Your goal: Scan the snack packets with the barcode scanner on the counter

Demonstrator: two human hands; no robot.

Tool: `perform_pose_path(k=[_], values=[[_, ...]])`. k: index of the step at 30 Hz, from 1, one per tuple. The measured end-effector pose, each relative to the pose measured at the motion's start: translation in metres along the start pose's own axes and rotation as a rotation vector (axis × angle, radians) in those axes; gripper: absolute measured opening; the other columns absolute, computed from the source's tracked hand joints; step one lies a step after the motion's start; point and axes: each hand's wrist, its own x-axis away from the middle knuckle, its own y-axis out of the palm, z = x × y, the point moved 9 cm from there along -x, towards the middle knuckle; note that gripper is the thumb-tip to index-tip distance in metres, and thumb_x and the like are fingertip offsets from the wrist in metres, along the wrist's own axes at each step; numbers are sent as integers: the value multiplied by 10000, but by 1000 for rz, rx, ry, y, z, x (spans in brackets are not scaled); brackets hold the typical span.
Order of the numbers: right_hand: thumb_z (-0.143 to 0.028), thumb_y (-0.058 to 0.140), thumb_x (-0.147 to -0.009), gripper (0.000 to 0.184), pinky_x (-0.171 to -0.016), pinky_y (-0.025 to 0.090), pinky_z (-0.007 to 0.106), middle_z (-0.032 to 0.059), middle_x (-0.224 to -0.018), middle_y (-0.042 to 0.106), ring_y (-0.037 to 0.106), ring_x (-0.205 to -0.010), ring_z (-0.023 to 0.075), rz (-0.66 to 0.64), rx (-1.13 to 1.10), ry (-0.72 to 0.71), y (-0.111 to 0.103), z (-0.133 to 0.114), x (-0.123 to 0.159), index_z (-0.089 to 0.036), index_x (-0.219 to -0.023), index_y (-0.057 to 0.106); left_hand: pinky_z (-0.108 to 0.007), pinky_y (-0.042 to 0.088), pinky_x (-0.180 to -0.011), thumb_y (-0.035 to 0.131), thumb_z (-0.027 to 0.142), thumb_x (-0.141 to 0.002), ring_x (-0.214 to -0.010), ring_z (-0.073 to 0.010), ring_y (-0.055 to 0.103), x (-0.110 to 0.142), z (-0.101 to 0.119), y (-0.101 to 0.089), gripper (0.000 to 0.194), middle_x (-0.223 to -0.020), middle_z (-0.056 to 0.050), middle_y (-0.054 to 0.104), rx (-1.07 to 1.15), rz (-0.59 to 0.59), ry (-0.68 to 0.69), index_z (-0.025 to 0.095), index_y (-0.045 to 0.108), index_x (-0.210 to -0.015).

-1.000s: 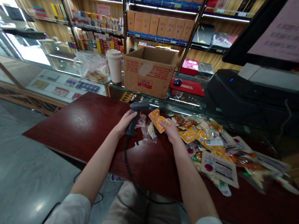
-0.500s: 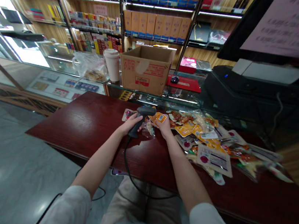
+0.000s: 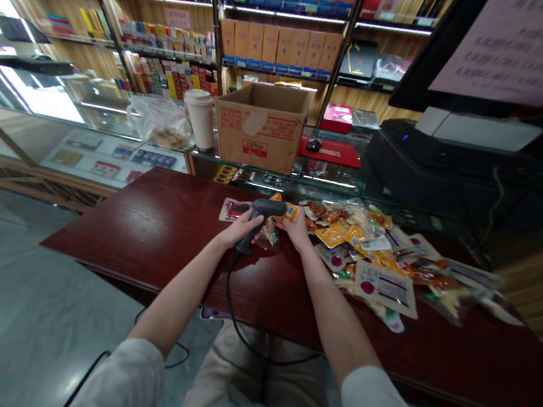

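My left hand (image 3: 244, 228) is wrapped round the grip of a black barcode scanner (image 3: 269, 206), whose cable hangs down off the table. The scanner's head points right, towards an orange snack packet (image 3: 292, 212) and overlaps part of it. My right hand (image 3: 297, 227) is closed on that packet near its right end. Under and between the hands lies a clear packet of pale food (image 3: 268, 233) on the table. Just left of the scanner, a white and red packet (image 3: 231, 210) lies flat. To the right of my right hand spreads a heap of food packets (image 3: 338, 232).
Behind the dark red table (image 3: 136, 232) is a glass counter with an open cardboard box (image 3: 257, 135), a white lidded cup (image 3: 200, 119) and a plastic bag (image 3: 159, 124). A computer mouse (image 3: 314, 144) and a monitor (image 3: 514, 56) are on the right.
The scanner has turned more level and its head has moved right, now in front of the orange packet. My right hand still grips the packet. The whole view has shifted slightly.
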Motion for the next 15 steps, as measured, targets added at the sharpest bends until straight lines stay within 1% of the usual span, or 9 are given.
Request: perform_pose_path(k=[2, 4, 6, 8, 9, 11, 13, 15], values=[[-251, 593, -705, 455, -816, 603, 417, 73, -1221, 555, 603, -1089, 226, 36, 153, -51, -12, -20, -4, -249, -1109, 382, -217, 404, -411, 738, 627, -725, -459, -102, 540, -3, 2, -7, 586, -660, 22, 619, 4, 26, 26, 186, 503, -1032], [-200, 522, -765, 419, -866, 580, 419, 102, -1240, 550, 587, -1112, 229, 125, 399, -157, -34, -53, -3, -224, -1167, 405, -223, 411, -414, 730, 640, -724, -471, -103, 555, -5, 7, -18, 603, -733, -12, 666, 9, 69, 65, 176, 516, -1045], [-120, 427, -810, 391, -1000, 494, 433, 142, -1258, 549, 542, -1193, 241, 241, 722, -305, -58, -93, 7, -178, -1195, 461, -225, 417, -427, 728, 631, -730, -491, -104, 570, -6, 10, -30, 589, -780, -34, 690, 6, 137, 86, 176, 524, -1044], [-63, 360, -828, 424, -1045, 437, 442, 169, -1294, 534, 520, -1229, 258, 318, 993, -374, -81, -122, 22, -158, -1212, 511, -227, 420, -438, 716, 609, -755, -495, -109, 574, -7, 10, -43, 535, -740, -24, 679, -8, 213, 71, 185, 525, -1020], [-53, 346, -836, 434, -1040, 429, 446, 178, -1314, 527, 519, -1230, 272, 334, 1110, -367, -93, -129, 29, -155, -1212, 536, -228, 419, -442, 708, 594, -771, -494, -111, 573, -7, 9, -49, 504, -718, -16, 670, -14, 255, 61, 191, 520, -1008], [-54, 348, -847, 422, -1022, 419, 479, 209, -1348, 515, 492, -1255, 317, 373, 1311, -295, -118, -133, 44, -137, -1190, 581, -231, 425, -450, 697, 559, -800, -504, -114, 583, -7, 8, -58, 457, -747, -18, 679, -19, 327, 46, 200, 505, -1009], [-87, 374, -863, 402, -1015, 399, 531, 253, -1383, 500, 466, -1278, 358, 342, 1450, -172, -140, -123, 53, -101, -1201, 591, -239, 439, -463, 687, 520, -824, -530, -117, 600, -7, 8, -63, 426, -855, -40, 706, -17, 371, 45, 200, 495, -1031], [-186, 432, -892, 394, -1037, 346, 604, 278, -1449, 451, 426, -1322, 395, 282, 1520, -61, -153, -111, 57, -82, -1242, 579, -249, 455, -474, 675, 482, -845, -545, -118, 609, -7, 9, -64, 395, -935, -63, 715, -19, 386, 42, 193, 494, -1043]])
